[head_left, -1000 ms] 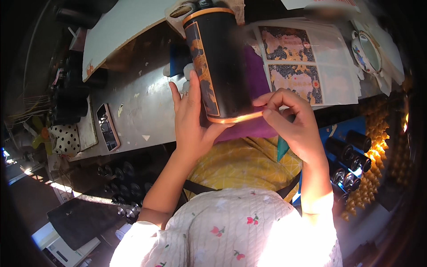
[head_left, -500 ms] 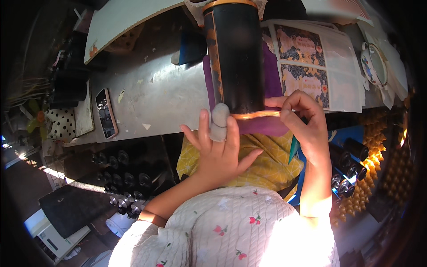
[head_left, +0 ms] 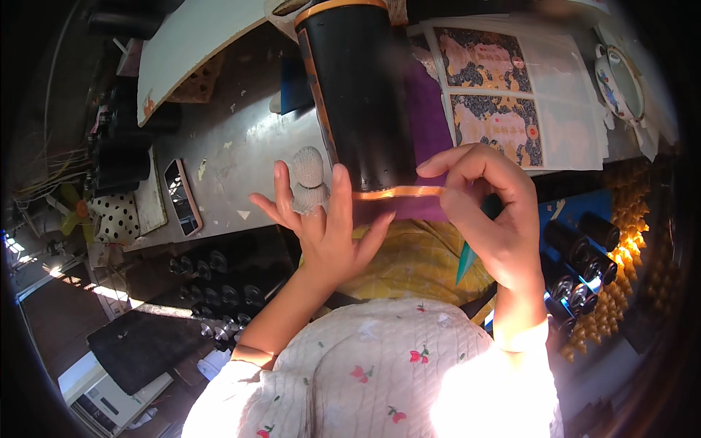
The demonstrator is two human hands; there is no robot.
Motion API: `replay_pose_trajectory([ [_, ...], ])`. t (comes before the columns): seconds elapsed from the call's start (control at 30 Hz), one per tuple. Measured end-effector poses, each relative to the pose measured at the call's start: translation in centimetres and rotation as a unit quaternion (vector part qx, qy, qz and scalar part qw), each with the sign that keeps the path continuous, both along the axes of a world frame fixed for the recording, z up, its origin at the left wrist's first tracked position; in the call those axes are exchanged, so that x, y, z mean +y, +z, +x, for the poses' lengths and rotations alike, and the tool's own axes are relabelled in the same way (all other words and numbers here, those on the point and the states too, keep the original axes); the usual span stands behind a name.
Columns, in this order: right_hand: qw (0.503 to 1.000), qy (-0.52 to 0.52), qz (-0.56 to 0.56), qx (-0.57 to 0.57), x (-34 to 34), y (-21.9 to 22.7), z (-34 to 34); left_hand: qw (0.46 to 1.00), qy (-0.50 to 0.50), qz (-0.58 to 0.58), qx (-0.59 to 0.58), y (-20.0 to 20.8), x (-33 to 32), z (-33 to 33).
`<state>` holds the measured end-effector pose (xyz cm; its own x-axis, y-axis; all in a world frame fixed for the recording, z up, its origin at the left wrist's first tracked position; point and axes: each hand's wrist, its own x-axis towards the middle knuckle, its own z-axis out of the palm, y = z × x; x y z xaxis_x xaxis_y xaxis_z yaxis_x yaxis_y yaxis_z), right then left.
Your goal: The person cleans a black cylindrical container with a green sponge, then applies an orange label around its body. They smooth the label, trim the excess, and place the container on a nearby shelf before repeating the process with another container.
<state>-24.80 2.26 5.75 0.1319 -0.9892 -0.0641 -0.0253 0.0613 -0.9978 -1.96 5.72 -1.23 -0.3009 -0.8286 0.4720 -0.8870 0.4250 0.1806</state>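
Note:
A black cylinder (head_left: 358, 95) with a gold rim at its far end lies on a purple cloth (head_left: 431, 109). Along its near end runs a shiny gold strip (head_left: 394, 192). My right hand (head_left: 493, 212) is closed at the strip's right end, thumb against it. A green pointed tool (head_left: 468, 259) is tucked in the same hand, its handle partly hidden by the fingers. With fingers spread, my left hand (head_left: 325, 233) is at the strip's left end, the index finger beside the cylinder's near edge. A grey fabric finger cover (head_left: 308, 166) sits on one of its fingers.
Printed sheets (head_left: 489, 95) lie right of the cylinder, near a white patterned round dish (head_left: 619, 84). A phone (head_left: 182, 197) rests on the metal table (head_left: 241, 139) at left. Several black cylinders (head_left: 577, 244) and gold spiky pieces (head_left: 628, 241) stand lower right. Yellow cloth covers my lap.
The cylinder and both hands have shifted left in view, the left hand most. The near end has turned slightly to the right. More of the green tool shows; the right hand still keeps the strip's end.

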Motion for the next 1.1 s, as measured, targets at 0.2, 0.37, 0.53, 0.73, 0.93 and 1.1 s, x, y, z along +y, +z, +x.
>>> replay_pose_trajectory([
  [0.2, 0.998, -0.029, 0.048, -0.012, 0.0, -0.5, -0.2, 0.998, -0.028, -0.052, 0.010, -1.0, 0.8, -0.1],
  [0.37, 0.997, -0.018, 0.069, -0.039, -0.1, -2.7, -0.6, 0.999, -0.023, -0.033, -0.009, -1.2, 1.0, -0.2],
  [0.53, 0.995, -0.017, 0.074, -0.069, 0.0, -3.1, -0.7, 0.999, -0.017, -0.020, -0.023, -1.2, 1.4, -0.7],
  [0.73, 0.993, -0.025, 0.083, -0.079, 0.1, -3.1, -0.5, 0.997, -0.042, -0.002, -0.062, 1.9, 1.2, -4.6],
  [0.93, 0.996, -0.009, 0.071, -0.061, 0.2, -2.6, -0.5, 0.998, -0.050, -0.017, -0.016, 4.7, -3.2, -3.8],
  [1.1, 0.998, -0.023, 0.057, -0.031, 0.2, -2.4, -0.1, 0.994, -0.040, 0.000, -0.106, 5.9, -6.1, -2.3],
])
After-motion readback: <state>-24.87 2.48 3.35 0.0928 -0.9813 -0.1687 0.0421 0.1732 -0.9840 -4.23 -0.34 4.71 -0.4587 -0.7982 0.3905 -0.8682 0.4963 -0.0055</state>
